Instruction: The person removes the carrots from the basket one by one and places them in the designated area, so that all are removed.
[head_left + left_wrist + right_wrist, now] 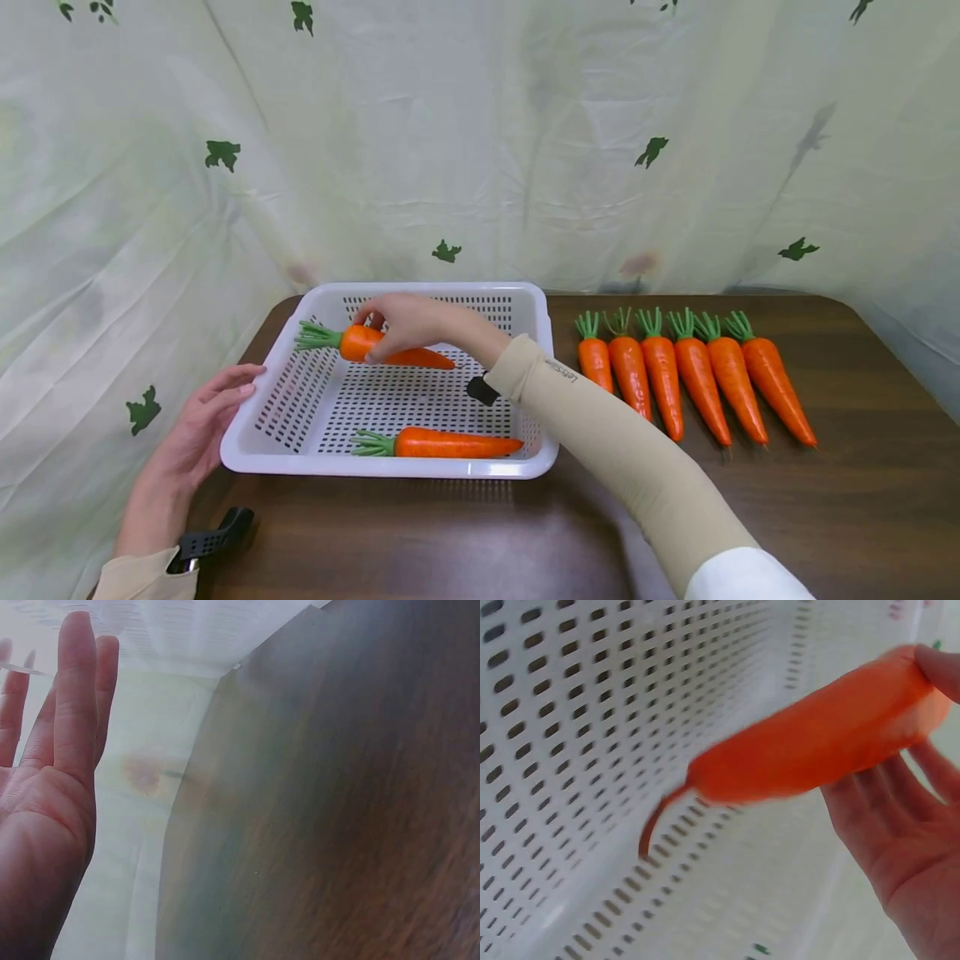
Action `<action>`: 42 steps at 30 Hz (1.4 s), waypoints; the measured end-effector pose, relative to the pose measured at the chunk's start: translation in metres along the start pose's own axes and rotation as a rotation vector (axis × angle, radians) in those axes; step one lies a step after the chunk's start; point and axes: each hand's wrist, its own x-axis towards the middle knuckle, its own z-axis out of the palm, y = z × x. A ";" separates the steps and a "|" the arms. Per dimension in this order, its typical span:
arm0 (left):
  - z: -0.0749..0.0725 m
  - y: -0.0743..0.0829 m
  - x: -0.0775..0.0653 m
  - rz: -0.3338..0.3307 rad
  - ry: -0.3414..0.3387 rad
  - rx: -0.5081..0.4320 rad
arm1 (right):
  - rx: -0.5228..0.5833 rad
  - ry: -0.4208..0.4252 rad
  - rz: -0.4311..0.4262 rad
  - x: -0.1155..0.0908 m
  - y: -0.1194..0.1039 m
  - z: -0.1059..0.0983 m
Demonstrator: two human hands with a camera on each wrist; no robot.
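Observation:
My right hand (411, 321) grips an orange carrot (416, 358) by its thick end, inside a white perforated plastic basket (542, 325). The carrot's green stems point left and its thin tip points right. In the right wrist view, the thumb and fingers wrap the thick end of that carrot (802, 742), close over the perforated floor. A second carrot (453, 443) lies along the basket's near side, stems to the left. At the basket's left rim rests my left hand (206, 421), its fingertips right at the edge. The left wrist view shows that hand's fingers (75, 697) extended.
To the right of the basket, several carrots (693, 371) lie side by side on the dark wooden table (847, 500), stems toward the back. A pale curtain (480, 150) with green leaf shapes hangs behind and at the left.

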 end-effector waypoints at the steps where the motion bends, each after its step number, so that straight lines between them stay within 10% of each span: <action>1: 0.000 0.000 0.000 0.001 0.001 0.001 | 0.012 0.015 -0.002 -0.003 -0.003 -0.001; 27: 0.001 -0.002 0.000 0.000 -0.001 -0.042 | 0.410 0.393 -0.044 -0.085 -0.046 -0.009; 42: -0.001 -0.003 0.000 -0.011 -0.009 -0.075 | 0.347 0.449 -0.063 -0.134 -0.046 -0.017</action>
